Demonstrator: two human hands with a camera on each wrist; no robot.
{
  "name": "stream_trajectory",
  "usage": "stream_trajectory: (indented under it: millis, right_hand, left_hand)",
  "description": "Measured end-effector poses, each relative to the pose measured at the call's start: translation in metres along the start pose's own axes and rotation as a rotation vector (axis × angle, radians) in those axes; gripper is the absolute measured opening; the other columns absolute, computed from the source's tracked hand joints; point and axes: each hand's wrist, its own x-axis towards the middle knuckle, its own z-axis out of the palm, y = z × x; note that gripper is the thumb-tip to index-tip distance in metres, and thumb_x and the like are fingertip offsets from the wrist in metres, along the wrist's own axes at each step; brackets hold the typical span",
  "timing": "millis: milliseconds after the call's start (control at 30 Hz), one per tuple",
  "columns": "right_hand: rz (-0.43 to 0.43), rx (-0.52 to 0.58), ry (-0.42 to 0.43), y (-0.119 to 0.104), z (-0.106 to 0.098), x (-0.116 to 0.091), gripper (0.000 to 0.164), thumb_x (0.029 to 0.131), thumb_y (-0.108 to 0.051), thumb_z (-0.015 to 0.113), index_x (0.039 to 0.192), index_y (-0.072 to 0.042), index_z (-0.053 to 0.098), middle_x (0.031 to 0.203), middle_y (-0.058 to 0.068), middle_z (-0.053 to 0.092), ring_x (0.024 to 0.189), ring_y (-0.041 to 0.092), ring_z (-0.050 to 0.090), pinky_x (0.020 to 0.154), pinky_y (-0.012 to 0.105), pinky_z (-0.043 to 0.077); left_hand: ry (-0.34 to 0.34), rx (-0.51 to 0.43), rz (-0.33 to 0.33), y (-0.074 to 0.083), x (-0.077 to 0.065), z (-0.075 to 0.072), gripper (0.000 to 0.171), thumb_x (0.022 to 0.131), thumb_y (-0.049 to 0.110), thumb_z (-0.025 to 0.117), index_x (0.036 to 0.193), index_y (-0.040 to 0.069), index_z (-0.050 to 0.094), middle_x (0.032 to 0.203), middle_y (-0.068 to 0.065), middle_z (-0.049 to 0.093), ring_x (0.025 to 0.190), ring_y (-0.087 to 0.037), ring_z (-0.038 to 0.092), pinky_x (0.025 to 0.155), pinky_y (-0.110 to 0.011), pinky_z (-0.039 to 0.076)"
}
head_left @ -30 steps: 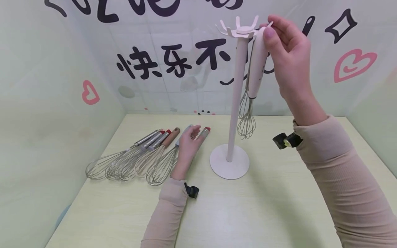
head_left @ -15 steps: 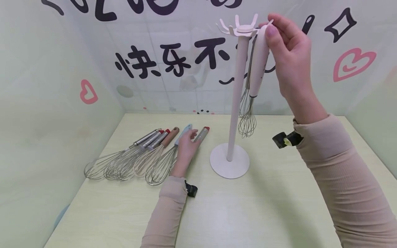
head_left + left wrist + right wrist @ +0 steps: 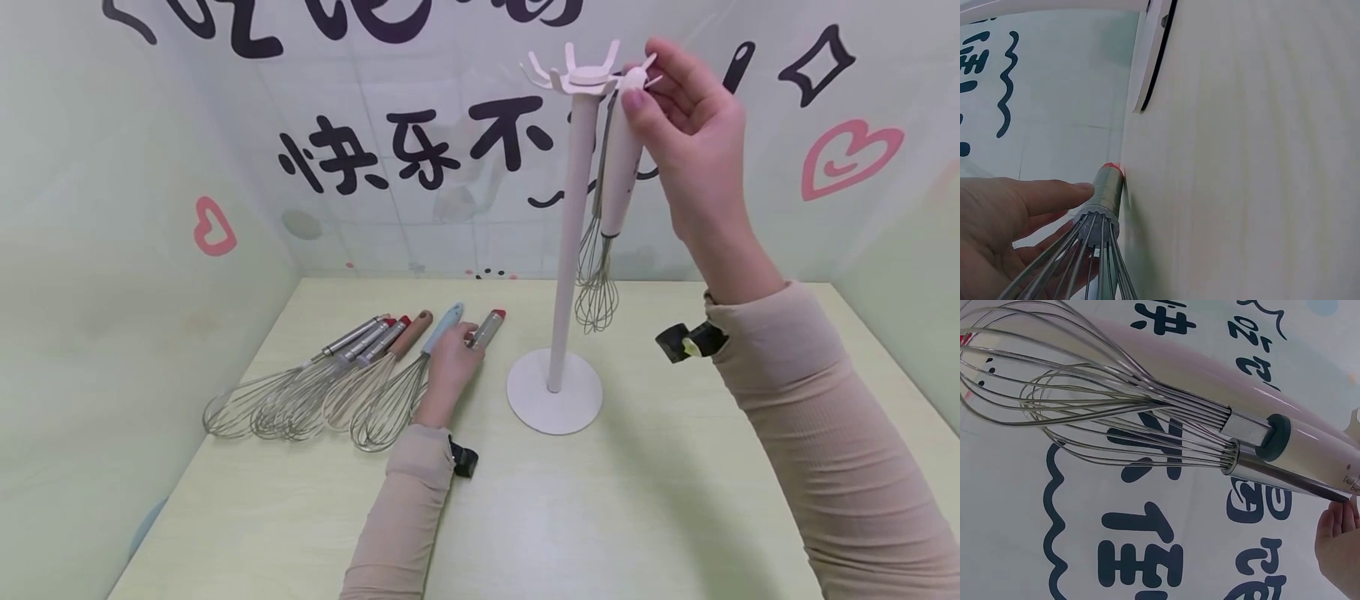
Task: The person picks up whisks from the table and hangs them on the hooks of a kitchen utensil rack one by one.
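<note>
My left hand (image 3: 450, 367) grips a metal whisk (image 3: 489, 327) with a red-tipped handle, lying on the table. In the left wrist view the thumb lies across its handle (image 3: 1107, 190), with fingers behind and below. My right hand (image 3: 697, 142) is raised, pinching the top of a white-handled whisk (image 3: 624, 167) at an arm of a white hanging stand (image 3: 573, 242). That whisk hangs wires down. Close behind it hangs another whisk with a shiny metal handle (image 3: 1266, 472), its upper end partly hidden in the right wrist view.
Left of my left hand, several whisks lie side by side: a light blue one (image 3: 444, 327), a brown-handled one (image 3: 412, 333) and metal ones (image 3: 367, 337). The stand's round base (image 3: 555, 408) rests on the table (image 3: 600, 517). A printed backdrop (image 3: 420, 242) closes off the back.
My left fingers have closed onto the red-tipped whisk's handle, uncovering the light blue handle. My right hand and the white whisk's top have shifted slightly left, and more of the stand's arm shows there.
</note>
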Motion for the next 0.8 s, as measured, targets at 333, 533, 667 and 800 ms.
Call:
stream_trajectory:
  millis: [333, 533, 667, 800]
  right_hand:
    - [0.062, 0.107, -0.026, -0.0038, 0.001, -0.0001, 0.028, 0.085, 0.004, 0.062, 0.111, -0.008, 0.061, 0.099, 0.004, 0.061, 0.095, 0.015, 0.053, 0.083, 0.019, 0.05]
    - [0.051, 0.115, -0.056, -0.0038, -0.0009, 0.0011, 0.026, 0.086, 0.005, 0.061, 0.108, -0.009, 0.062, 0.095, 0.003, 0.06, 0.091, 0.015, 0.052, 0.077, 0.018, 0.049]
    - [0.069, 0.157, -0.056, -0.0045, -0.0008, 0.002, 0.025, 0.085, 0.006, 0.061, 0.106, -0.007, 0.063, 0.093, 0.004, 0.06, 0.088, 0.015, 0.052, 0.073, 0.017, 0.048]
    - [0.099, 0.212, -0.044, -0.006, -0.0001, 0.0034, 0.024, 0.084, 0.008, 0.062, 0.104, -0.005, 0.063, 0.092, 0.006, 0.06, 0.086, 0.014, 0.052, 0.069, 0.017, 0.048]
  left_hand:
    - [-0.018, 0.122, -0.018, 0.0008, -0.0011, -0.0006, 0.041, 0.084, 0.002, 0.063, 0.124, 0.004, 0.06, 0.105, -0.016, 0.069, 0.085, -0.026, 0.064, 0.073, -0.034, 0.055]
    - [-0.01, 0.158, -0.023, 0.0027, -0.0013, 0.0002, 0.043, 0.08, -0.001, 0.064, 0.122, 0.006, 0.062, 0.103, -0.015, 0.07, 0.081, -0.024, 0.064, 0.07, -0.033, 0.055]
    - [-0.005, 0.144, -0.027, 0.0058, -0.0033, -0.0002, 0.044, 0.079, -0.002, 0.065, 0.123, 0.006, 0.062, 0.107, -0.016, 0.07, 0.084, -0.025, 0.065, 0.07, -0.033, 0.056]
    - [0.011, 0.123, -0.017, 0.0096, -0.0054, -0.0012, 0.046, 0.079, 0.0, 0.067, 0.124, 0.007, 0.061, 0.111, -0.016, 0.069, 0.089, -0.027, 0.066, 0.074, -0.036, 0.057]
